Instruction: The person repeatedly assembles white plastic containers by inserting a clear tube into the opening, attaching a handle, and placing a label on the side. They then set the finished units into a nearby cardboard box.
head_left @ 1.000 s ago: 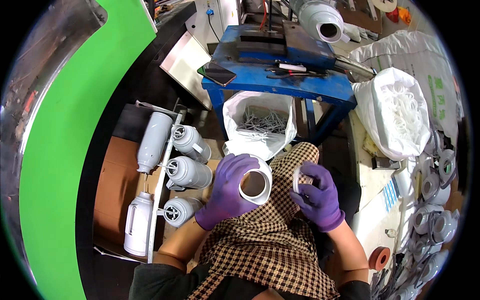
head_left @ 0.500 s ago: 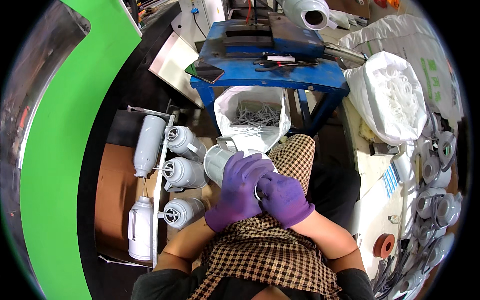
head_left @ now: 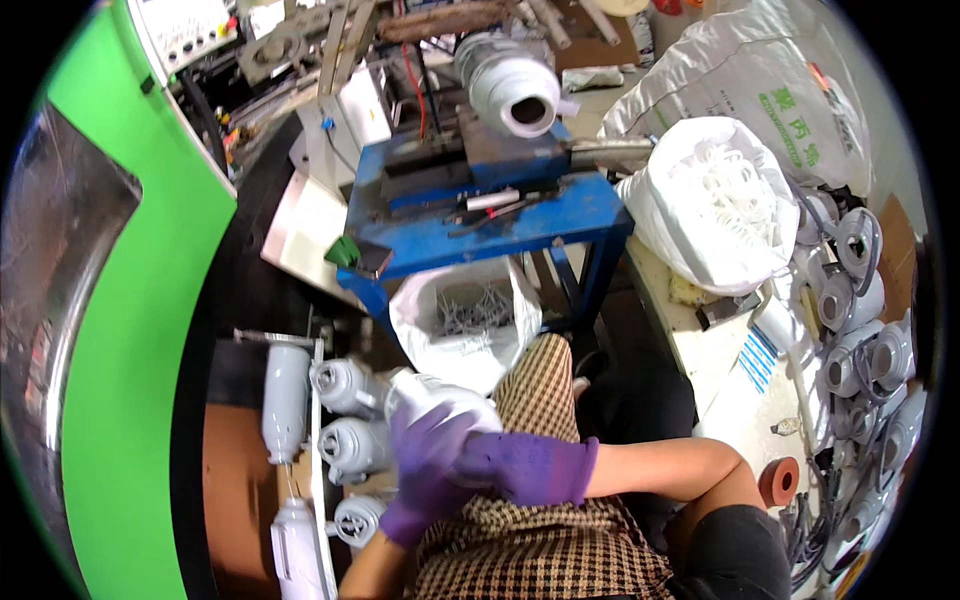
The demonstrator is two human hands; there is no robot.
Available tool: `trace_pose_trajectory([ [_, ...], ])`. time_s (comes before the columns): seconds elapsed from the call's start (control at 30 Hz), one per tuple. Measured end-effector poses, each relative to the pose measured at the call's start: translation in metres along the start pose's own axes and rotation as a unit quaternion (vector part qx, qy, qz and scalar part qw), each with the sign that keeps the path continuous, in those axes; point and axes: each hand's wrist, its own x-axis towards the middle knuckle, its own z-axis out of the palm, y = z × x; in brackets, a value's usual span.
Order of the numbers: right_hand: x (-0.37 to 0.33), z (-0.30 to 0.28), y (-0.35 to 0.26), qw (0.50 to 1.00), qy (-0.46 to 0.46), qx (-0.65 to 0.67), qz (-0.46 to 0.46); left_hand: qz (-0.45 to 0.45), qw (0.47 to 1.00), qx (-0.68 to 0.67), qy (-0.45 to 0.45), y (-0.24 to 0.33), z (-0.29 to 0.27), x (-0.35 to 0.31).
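Note:
Over my lap a pale grey thermos flask casing point(head_left: 462, 398) lies tilted and blurred by motion. My left hand point(head_left: 428, 468), in a purple glove, is closed over its near side, the fingers smeared. My right hand point(head_left: 535, 468), gloved the same, presses in beside the left hand at the casing's near end. Its fingers look closed, but their tips and whatever they hold are hidden. Just left of my hands stand more grey flask casings point(head_left: 352, 447), next to an open carton point(head_left: 238, 455) in which two further casings lie.
A blue metal bench point(head_left: 480, 238) ahead bears pliers, a phone point(head_left: 372, 260) and another casing point(head_left: 510, 88). Below it sits a white bag of grey strips point(head_left: 410, 318). At right are a sack of white rings point(head_left: 670, 215), a brown roll point(head_left: 779, 482) and many grey flask parts point(head_left: 850, 360).
The view has shifted, so the bench sits lower and farther left. My right forearm has swung more level, and the casing has tilted between my hands. My left hand remains on it.

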Motion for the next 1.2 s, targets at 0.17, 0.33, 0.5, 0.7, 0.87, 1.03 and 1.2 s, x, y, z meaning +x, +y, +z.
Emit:
trace_pose_trajectory([
  [0.17, 0.04, -0.155, 0.052, 0.845, 0.315, -0.417, 0.111, -0.29, 0.886, -0.058, 0.356, -0.051, -0.071, -0.079],
  [0.33, 0.069, -0.276, 0.17, 0.728, 0.18, -0.511, 0.42, -0.334, 0.601, -0.644, 0.336, -0.077, -0.063, -0.117],
  [0.5, -0.017, -0.217, 0.124, 0.727, 0.362, -0.555, 0.182, -0.333, 0.39, -0.829, 0.223, -0.071, -0.027, -0.067],
  [0.7, -0.277, -0.062, -0.041, 0.604, 0.716, -0.173, 0.305, -0.146, 0.927, -0.294, 0.179, -0.067, -0.016, 0.062],
  [0.87, -0.334, -0.016, -0.085, 0.522, 0.835, 0.108, 0.138, -0.309, 0.384, -0.867, 0.069, 0.007, 0.025, 0.218],
  [1.03, -0.31, -0.044, -0.107, 0.793, 0.561, -0.099, 0.214, -0.208, 0.426, -0.878, 0.065, -0.001, 0.07, 0.38],
  [1.2, -0.284, -0.089, -0.08, 0.828, 0.469, -0.266, 0.151, -0.239, 0.529, -0.813, -0.053, -0.046, 0.085, 0.453],
])
